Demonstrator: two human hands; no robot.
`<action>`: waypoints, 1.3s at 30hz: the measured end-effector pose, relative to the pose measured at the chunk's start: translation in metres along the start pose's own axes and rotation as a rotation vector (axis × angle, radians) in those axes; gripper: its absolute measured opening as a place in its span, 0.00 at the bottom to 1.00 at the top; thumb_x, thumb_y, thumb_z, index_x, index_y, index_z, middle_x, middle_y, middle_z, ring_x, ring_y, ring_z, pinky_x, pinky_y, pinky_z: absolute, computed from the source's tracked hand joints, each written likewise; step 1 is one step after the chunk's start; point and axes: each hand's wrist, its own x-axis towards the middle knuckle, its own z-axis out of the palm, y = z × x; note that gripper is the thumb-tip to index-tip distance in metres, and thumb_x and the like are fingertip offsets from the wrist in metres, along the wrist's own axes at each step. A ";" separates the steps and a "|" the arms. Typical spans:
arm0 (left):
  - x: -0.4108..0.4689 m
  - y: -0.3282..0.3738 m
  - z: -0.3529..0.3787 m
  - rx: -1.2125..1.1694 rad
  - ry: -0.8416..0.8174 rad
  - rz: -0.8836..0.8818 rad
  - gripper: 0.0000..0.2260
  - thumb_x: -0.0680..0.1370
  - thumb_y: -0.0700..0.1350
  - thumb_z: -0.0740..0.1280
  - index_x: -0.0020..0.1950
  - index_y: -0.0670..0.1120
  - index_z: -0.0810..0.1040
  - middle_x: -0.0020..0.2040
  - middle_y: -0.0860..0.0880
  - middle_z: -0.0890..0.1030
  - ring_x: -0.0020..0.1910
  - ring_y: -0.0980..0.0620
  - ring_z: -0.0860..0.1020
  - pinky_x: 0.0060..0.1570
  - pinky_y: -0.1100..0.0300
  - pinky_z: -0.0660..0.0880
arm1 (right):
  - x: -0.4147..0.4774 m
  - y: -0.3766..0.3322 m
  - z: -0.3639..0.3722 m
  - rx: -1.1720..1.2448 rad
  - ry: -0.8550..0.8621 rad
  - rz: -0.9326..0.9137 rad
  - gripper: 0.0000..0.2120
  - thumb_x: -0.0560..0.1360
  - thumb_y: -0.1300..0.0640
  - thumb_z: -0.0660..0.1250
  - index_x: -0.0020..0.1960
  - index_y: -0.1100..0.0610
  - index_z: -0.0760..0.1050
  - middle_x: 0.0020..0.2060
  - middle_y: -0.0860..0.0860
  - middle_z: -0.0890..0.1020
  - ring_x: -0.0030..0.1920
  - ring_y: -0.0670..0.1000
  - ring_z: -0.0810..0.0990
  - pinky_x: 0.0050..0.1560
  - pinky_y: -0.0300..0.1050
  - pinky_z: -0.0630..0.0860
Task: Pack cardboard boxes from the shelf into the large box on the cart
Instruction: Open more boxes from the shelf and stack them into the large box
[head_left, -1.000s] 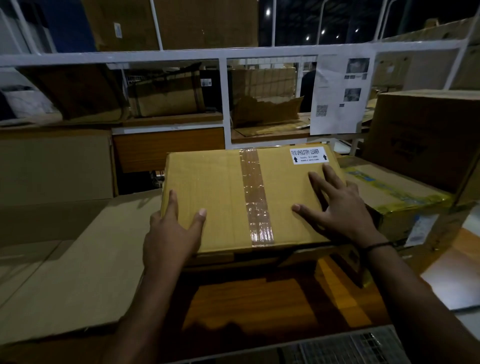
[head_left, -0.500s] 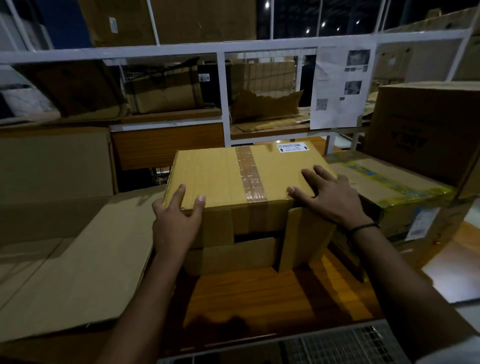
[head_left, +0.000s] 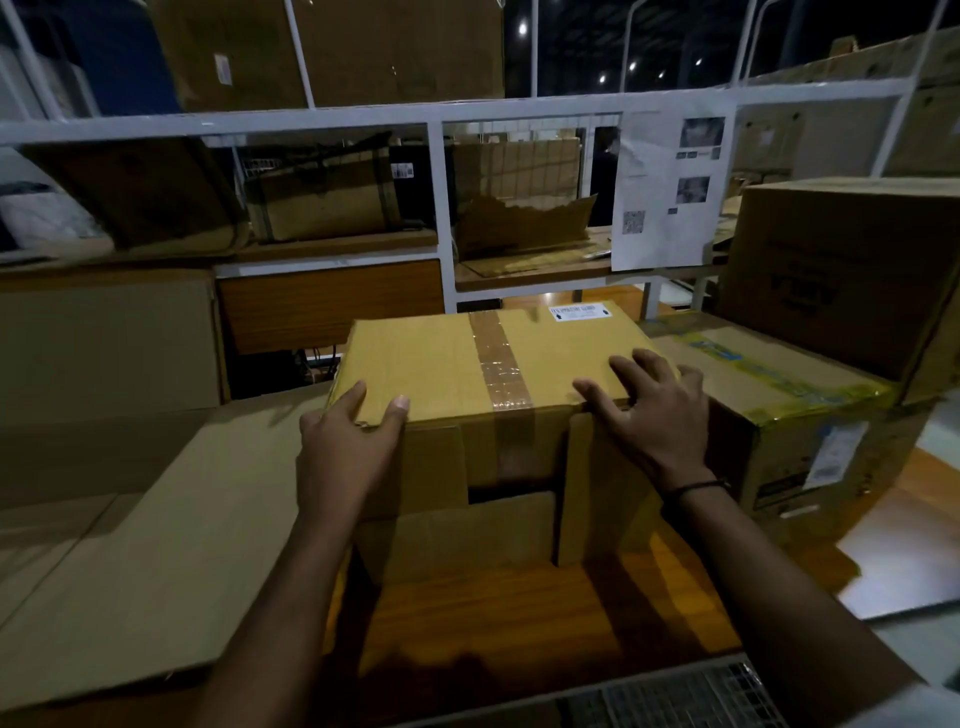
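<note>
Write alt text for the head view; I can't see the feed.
Both hands press the near top edge of a taped box, the left hand at its left corner, the right hand spread near its right. The box sits partway in an open box with raised flaps, on a wood surface. A white rack stands behind.

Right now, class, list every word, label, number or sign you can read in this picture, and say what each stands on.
Nothing reads clearly.
White label on the taped box: blurred, black arrows at its ends.
Paper sheet on the shelf frame: QR code, print too small.
Barcode sticker beside the strapped box: unreadable, its backing too dark to tell.
Dark print on the big right box: blurred.
</note>
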 end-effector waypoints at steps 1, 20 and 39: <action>0.001 0.001 -0.003 0.010 0.009 0.010 0.33 0.76 0.70 0.65 0.78 0.57 0.70 0.73 0.42 0.71 0.64 0.43 0.76 0.55 0.50 0.74 | 0.000 0.001 -0.001 0.000 0.074 -0.003 0.41 0.72 0.19 0.50 0.65 0.46 0.80 0.68 0.52 0.78 0.65 0.65 0.69 0.53 0.56 0.72; -0.039 -0.052 0.057 -0.144 0.113 0.107 0.47 0.77 0.55 0.73 0.83 0.64 0.40 0.80 0.37 0.58 0.73 0.32 0.68 0.58 0.38 0.77 | -0.094 0.048 0.080 0.260 -0.020 0.041 0.54 0.69 0.31 0.70 0.84 0.43 0.43 0.82 0.54 0.33 0.82 0.63 0.41 0.69 0.75 0.67; 0.023 0.001 0.046 0.508 -0.210 0.113 0.29 0.80 0.71 0.52 0.80 0.63 0.61 0.84 0.46 0.55 0.80 0.31 0.50 0.77 0.35 0.50 | 0.023 -0.014 0.017 -0.184 -0.367 0.009 0.34 0.76 0.24 0.52 0.73 0.42 0.71 0.75 0.51 0.70 0.70 0.62 0.70 0.68 0.63 0.66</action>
